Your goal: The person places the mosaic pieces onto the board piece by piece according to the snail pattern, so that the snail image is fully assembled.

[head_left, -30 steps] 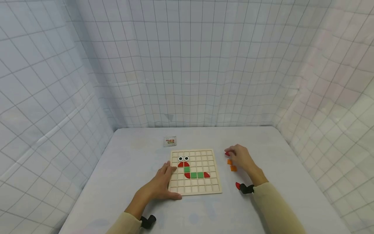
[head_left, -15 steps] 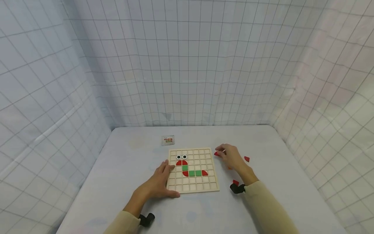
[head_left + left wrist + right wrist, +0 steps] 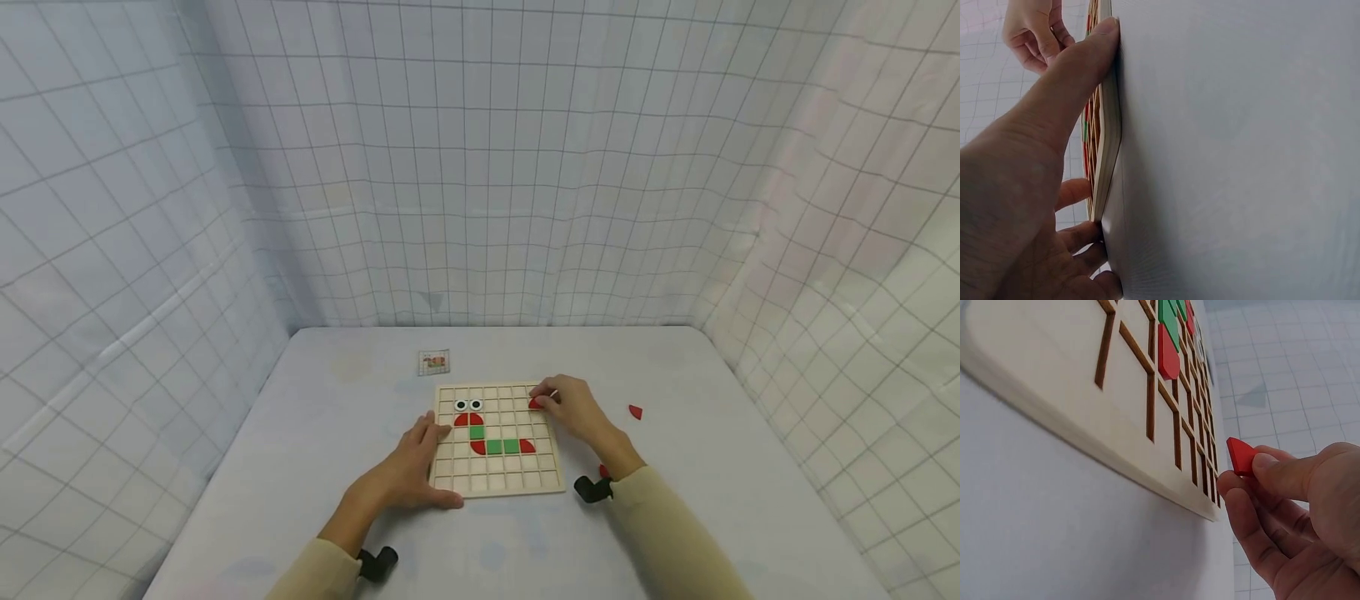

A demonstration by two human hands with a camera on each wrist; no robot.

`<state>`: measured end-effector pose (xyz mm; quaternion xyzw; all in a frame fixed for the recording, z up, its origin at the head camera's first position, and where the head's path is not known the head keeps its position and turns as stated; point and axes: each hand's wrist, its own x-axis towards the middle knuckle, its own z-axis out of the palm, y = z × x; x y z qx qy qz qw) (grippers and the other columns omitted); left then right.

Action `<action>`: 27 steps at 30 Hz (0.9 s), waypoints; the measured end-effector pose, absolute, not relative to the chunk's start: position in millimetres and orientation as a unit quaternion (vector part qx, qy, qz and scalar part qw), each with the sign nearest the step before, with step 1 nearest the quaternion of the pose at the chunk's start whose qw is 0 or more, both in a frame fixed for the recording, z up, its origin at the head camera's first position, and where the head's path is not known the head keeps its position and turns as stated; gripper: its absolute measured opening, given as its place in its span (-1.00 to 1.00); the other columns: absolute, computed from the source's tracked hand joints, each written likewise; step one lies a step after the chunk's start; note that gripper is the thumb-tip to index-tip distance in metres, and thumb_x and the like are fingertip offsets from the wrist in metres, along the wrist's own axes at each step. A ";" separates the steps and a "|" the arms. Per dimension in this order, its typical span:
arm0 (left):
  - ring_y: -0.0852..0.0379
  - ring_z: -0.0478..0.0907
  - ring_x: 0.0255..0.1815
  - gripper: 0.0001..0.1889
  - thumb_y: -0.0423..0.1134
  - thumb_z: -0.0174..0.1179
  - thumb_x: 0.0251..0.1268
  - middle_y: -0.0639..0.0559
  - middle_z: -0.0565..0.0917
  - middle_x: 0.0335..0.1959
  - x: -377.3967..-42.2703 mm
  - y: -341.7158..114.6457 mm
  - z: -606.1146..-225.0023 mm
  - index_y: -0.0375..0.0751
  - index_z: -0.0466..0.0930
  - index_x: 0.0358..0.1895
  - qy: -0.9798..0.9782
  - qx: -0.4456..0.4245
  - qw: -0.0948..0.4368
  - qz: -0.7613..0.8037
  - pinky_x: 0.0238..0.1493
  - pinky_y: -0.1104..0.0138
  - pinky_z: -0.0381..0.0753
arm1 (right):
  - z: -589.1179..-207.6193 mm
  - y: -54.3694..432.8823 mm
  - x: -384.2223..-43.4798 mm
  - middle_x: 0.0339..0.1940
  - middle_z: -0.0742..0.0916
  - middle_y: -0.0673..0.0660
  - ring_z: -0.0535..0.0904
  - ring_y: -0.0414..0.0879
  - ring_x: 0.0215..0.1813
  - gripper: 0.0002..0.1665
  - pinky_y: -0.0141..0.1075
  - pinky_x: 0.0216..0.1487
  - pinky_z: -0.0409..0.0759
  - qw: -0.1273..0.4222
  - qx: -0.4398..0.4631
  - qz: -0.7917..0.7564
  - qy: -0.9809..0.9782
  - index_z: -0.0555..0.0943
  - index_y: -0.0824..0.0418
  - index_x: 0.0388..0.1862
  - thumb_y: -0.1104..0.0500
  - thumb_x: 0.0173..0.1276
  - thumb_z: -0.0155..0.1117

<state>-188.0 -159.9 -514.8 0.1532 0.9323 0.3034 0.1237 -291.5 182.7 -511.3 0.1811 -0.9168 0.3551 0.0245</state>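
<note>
The right hand [image 3: 576, 407] has moved from beside the wooden board [image 3: 497, 482] to over its far right corner, pinching a red piece [image 3: 1241, 456], probably light, stiff and best held by its edges; the left hand [image 3: 411, 468] lies spread, unclenched, around the board's near left corner.

The piece [image 3: 1241, 456] I pinch is plain red. My board [image 3: 1054, 387] is pale cream, gridded in brown, and carries solid green squares [image 3: 493, 447], red curved tiles [image 3: 527, 447] and black-and-white eyes [image 3: 476, 405]. My sleeves [image 3: 667, 533] are beige, the curtain [image 3: 480, 167] white with dark checks; the card [image 3: 433, 362] looks red and green, too small to be sure.
</note>
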 end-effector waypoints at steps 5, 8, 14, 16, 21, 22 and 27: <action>-0.50 -0.04 0.99 0.31 0.25 0.83 0.11 -0.43 0.00 0.97 -188.9 -158.4 -513.7 -0.21 0.26 0.80 0.934 0.153 0.124 0.296 0.83 -0.44 0.29 | -511.6 171.4 -290.9 0.05 0.90 0.11 0.79 -0.14 -0.06 -0.87 -0.23 0.03 0.83 0.013 0.184 0.363 -0.913 0.90 0.17 0.07 0.29 0.71 0.46; -0.50 -0.04 0.99 0.30 0.25 0.84 0.11 -0.44 0.00 0.96 -188.3 -158.0 -512.8 -0.21 0.25 0.80 0.935 0.150 0.125 0.296 0.83 -0.45 0.29 | -513.0 163.1 -291.4 0.05 0.90 0.09 0.77 -0.17 -0.08 -0.87 -0.26 0.02 0.80 0.003 0.186 0.369 -0.910 0.90 0.17 0.08 0.27 0.72 0.46; -0.53 -0.01 0.98 0.29 0.23 0.84 0.10 -0.46 0.01 0.96 -187.8 -157.8 -512.1 -0.20 0.26 0.78 0.936 0.147 0.126 0.294 0.81 -0.47 0.31 | -514.9 145.8 -293.3 0.03 0.92 0.07 0.75 -0.20 -0.09 -0.88 -0.21 0.09 0.81 -0.009 0.210 0.369 -0.905 0.92 0.11 0.02 0.24 0.72 0.48; -0.53 -0.01 0.98 0.29 0.24 0.83 0.11 -0.46 0.01 0.96 -188.4 -158.2 -512.6 -0.20 0.26 0.79 0.937 0.146 0.127 0.290 0.81 -0.46 0.31 | -515.1 140.7 -293.5 0.01 0.93 0.06 0.77 -0.20 -0.06 -0.89 -0.17 0.14 0.82 -0.014 0.218 0.368 -0.904 0.91 0.10 0.02 0.22 0.72 0.48; -0.52 -0.02 0.98 0.28 0.23 0.82 0.13 -0.46 0.02 0.95 -188.5 -158.8 -511.5 -0.20 0.26 0.79 0.938 0.148 0.131 0.286 0.82 -0.45 0.31 | -515.9 129.8 -294.1 -0.02 0.93 0.02 0.78 -0.19 -0.02 -0.91 -0.12 0.24 0.84 -0.033 0.229 0.374 -0.898 0.89 0.08 0.02 0.20 0.73 0.48; -0.52 -0.03 0.99 0.28 0.23 0.82 0.13 -0.46 0.02 0.95 -188.5 -158.6 -511.0 -0.20 0.26 0.79 0.937 0.149 0.131 0.286 0.82 -0.45 0.30 | -516.2 128.0 -294.6 -0.02 0.93 0.01 0.77 -0.19 -0.02 -0.91 -0.12 0.25 0.84 -0.035 0.231 0.374 -0.898 0.89 0.07 0.02 0.19 0.73 0.48; -0.49 -0.03 0.99 0.27 0.24 0.81 0.15 -0.44 0.01 0.96 -187.8 -157.7 -510.0 -0.19 0.26 0.80 0.938 0.149 0.130 0.286 0.83 -0.44 0.30 | -515.3 121.6 -295.7 -0.03 0.92 -0.02 0.73 -0.18 -0.03 -0.90 -0.07 0.31 0.81 -0.053 0.231 0.373 -0.897 0.89 0.05 0.03 0.16 0.76 0.46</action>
